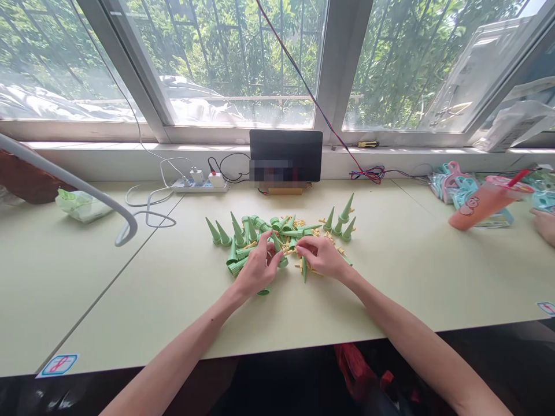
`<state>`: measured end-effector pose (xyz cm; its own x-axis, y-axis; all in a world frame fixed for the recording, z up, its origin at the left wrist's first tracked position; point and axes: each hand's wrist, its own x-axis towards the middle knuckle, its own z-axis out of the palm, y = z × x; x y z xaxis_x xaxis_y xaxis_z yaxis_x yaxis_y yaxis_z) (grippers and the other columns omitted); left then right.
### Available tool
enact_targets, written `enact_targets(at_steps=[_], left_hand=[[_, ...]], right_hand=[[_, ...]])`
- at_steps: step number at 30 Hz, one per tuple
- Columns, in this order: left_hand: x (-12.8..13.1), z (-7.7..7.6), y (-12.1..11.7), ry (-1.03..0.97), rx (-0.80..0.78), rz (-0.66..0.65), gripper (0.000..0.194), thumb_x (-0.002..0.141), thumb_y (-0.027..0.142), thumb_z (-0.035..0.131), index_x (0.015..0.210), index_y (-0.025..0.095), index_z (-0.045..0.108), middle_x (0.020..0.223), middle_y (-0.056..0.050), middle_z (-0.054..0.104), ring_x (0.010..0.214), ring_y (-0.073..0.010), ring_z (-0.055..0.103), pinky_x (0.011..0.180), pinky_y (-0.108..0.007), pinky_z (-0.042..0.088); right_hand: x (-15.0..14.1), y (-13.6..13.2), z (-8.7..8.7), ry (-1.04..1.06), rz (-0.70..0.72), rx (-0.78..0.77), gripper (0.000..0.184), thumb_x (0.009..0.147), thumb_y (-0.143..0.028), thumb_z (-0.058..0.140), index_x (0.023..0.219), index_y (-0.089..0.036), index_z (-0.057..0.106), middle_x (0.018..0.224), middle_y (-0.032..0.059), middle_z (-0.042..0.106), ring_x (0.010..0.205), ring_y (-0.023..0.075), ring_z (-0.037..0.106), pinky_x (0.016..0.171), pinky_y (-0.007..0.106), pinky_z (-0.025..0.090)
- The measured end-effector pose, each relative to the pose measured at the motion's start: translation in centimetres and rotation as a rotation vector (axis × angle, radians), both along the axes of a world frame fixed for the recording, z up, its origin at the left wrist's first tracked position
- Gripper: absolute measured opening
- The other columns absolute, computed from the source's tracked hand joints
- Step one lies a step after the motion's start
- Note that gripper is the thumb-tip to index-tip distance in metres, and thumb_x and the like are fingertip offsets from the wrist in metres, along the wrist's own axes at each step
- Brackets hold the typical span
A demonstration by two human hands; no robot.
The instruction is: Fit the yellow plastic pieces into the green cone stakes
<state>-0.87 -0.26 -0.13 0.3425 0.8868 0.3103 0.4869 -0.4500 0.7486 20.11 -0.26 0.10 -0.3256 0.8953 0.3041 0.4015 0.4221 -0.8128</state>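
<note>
My left hand (259,264) is closed around a green plastic cone spike (278,242), its wide end low and its tip up. Close beside it, my right hand (321,254) pinches a small yellow plastic peg (289,252) against the spike's side; whether the peg sits in the spike I cannot tell. A pile of loose green spikes (237,267) lies around my left hand, some standing upright. Loose yellow pegs (299,222) are scattered behind and under my right hand. Several upright spikes (346,209) with yellow pegs on them stand beyond my right hand.
A dark screen (286,155) stands at the back by the window. Left of it lies a power strip (202,186) with cables. A tilted orange cup (481,205) with a straw and pastel plastic items (455,184) are right. Another person's hand (544,224) shows at the right edge.
</note>
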Motion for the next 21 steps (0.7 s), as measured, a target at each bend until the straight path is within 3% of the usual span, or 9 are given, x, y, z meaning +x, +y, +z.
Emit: enact_targets(at_steps=[13, 21], left_hand=[[-0.11, -0.15, 0.08, -0.065, 0.002, -0.025, 0.042, 0.095, 0.029, 0.049, 0.135, 0.022, 0.034, 0.073, 0.004, 0.050, 0.064, -0.0124, 0.050, 0.056, -0.023, 0.043], [-0.12, -0.42, 0.24, -0.091, -0.021, -0.032, 0.041, 0.096, 0.031, 0.048, 0.134, 0.021, 0.037, 0.074, 0.004, 0.047, 0.065, -0.0120, 0.049, 0.064, -0.026, 0.050]], right_hand=[[-0.27, -0.17, -0.25, 0.029, 0.056, -0.043, 0.020, 0.097, -0.034, 0.051, 0.095, -0.020, 0.065, 0.083, 0.0031, 0.068, 0.055, 0.0112, 0.053, 0.054, 0.026, 0.045], [-0.58, -0.26, -0.20, 0.022, 0.052, 0.033, 0.016, 0.092, -0.033, 0.060, 0.094, -0.019, 0.067, 0.081, 0.0024, 0.068, 0.060, 0.0118, 0.054, 0.057, 0.026, 0.044]])
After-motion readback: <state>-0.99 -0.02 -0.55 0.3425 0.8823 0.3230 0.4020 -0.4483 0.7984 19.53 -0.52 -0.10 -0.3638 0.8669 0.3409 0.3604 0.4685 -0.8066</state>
